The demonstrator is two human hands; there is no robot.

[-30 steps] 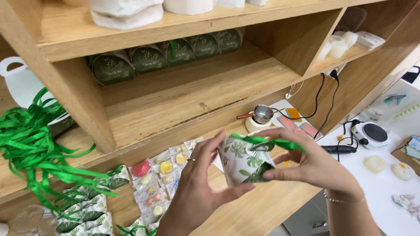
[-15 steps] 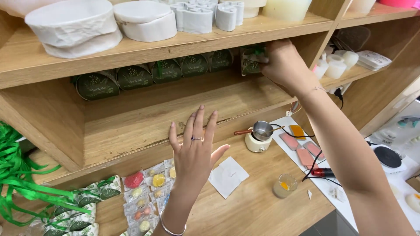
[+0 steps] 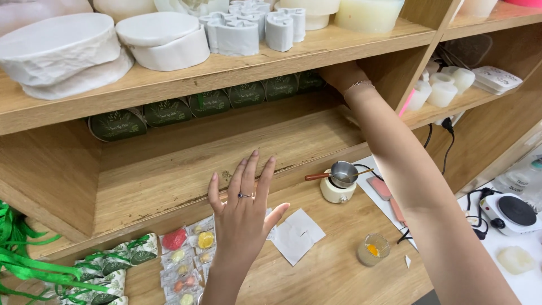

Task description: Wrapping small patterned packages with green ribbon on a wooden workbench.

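We reach our right hand (image 3: 343, 76) deep into the shelf (image 3: 226, 147), at the end of the row of green packs (image 3: 247, 94). We cannot tell how its fingers stand. Our left hand (image 3: 244, 217) hovers over the tabletop (image 3: 333, 271), fingers apart. We judge a pack is being set in place; next it needs lining up.

Right hand (image 3: 340, 76) reaching deep into the wooden shelf (image 3: 186, 164), beside a row of green round tins (image 3: 169, 111). Left hand (image 3: 243, 212) hovering with fingers spread, above the white paper square (image 3: 297, 235) and small wax-seal packets (image 3: 186, 257).
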